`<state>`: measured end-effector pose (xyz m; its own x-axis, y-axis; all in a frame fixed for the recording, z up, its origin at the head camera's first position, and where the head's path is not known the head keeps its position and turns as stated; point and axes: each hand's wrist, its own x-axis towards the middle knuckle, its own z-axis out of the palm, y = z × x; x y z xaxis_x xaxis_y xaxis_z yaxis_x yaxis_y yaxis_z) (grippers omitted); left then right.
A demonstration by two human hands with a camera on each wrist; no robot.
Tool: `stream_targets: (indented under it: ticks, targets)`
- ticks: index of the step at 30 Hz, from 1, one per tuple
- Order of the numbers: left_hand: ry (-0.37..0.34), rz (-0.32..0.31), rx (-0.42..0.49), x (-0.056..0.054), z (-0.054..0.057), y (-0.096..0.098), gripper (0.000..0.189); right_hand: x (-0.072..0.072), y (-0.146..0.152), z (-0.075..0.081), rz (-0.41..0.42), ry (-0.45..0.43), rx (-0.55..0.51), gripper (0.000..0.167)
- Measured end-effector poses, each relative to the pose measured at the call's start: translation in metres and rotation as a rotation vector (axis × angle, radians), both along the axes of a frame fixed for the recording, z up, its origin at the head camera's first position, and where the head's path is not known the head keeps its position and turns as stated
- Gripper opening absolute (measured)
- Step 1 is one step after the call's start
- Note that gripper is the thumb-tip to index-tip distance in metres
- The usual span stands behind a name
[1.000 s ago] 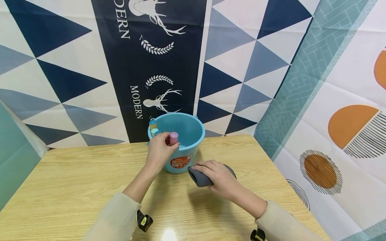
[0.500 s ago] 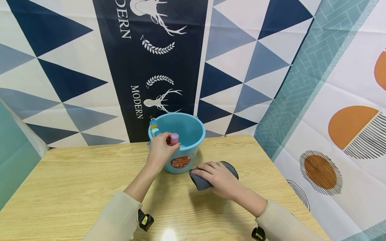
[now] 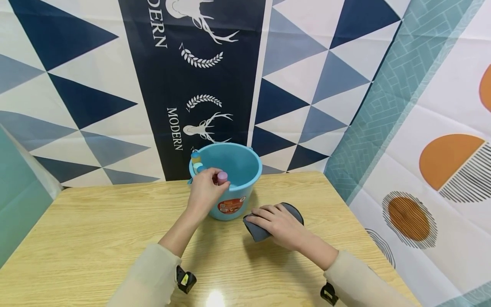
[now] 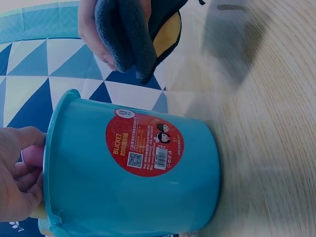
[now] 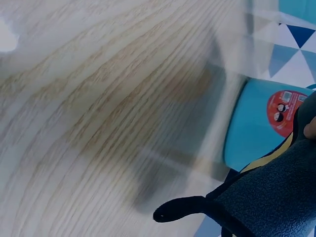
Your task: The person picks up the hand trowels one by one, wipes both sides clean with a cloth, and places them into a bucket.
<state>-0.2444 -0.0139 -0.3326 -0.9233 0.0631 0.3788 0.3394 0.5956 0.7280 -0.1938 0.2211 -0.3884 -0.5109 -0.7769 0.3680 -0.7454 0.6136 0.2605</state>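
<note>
My left hand (image 3: 207, 187) reaches over the near left rim of a light blue bucket (image 3: 245, 181) and pinches a short pink cylinder (image 3: 222, 177) between thumb and fingers. The cylinder's lower part is hidden by the rim and hand. Beside that hand, a yellow piece with a blue top (image 3: 195, 158) and a pale blue one (image 3: 197, 166) stand along the rim. To the bucket's right, my right hand (image 3: 278, 226) grips a folded blue-grey cloth (image 3: 258, 232) above the table. The right wrist view shows the cloth's black edging, yellow underside (image 5: 269, 157) and a black loop (image 5: 180, 208).
The bucket stands upright at the back of a wooden table (image 3: 115, 226), its red label (image 4: 144, 142) facing me. Close behind the table rises a patterned wall covering (image 3: 215, 85); another covering (image 3: 414, 200) borders the right side.
The pink cylinder sits a little lower in my left fingers, nearer the bucket. My right hand has shifted slightly right, and the cloth has turned so that more of it shows behind the fingers.
</note>
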Motion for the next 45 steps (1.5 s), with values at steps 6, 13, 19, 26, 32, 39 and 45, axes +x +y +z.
stream_targets:
  ticks: [6,13,19,26,32,39,45]
  targets:
    - [-0.007,-0.002,-0.018,0.001,0.001,0.001,0.028,-0.006,0.002,-0.008,0.030,0.025,-0.002,0.061]
    - [-0.036,-0.003,-0.016,0.001,0.002,0.002,0.033,-0.012,0.005,-0.021,0.012,0.011,0.048,0.058]
    - [-0.020,0.005,-0.015,0.001,0.002,0.002,0.033,-0.015,0.005,-0.028,0.003,0.007,0.081,0.053]
    - [-0.019,0.000,-0.005,0.001,0.002,0.000,0.033,-0.016,0.001,-0.035,0.012,-0.007,0.079,0.048]
    - [-0.021,0.002,0.012,0.003,0.001,-0.002,0.035,-0.017,-0.004,-0.041,0.008,-0.022,0.091,0.045]
    - [-0.001,0.015,0.026,0.005,0.000,-0.002,0.035,-0.019,-0.009,-0.049,0.001,-0.030,0.100,0.047]
    - [-0.021,0.016,0.031,0.007,0.002,-0.002,0.035,-0.016,-0.013,-0.053,-0.006,-0.051,0.107,0.046]
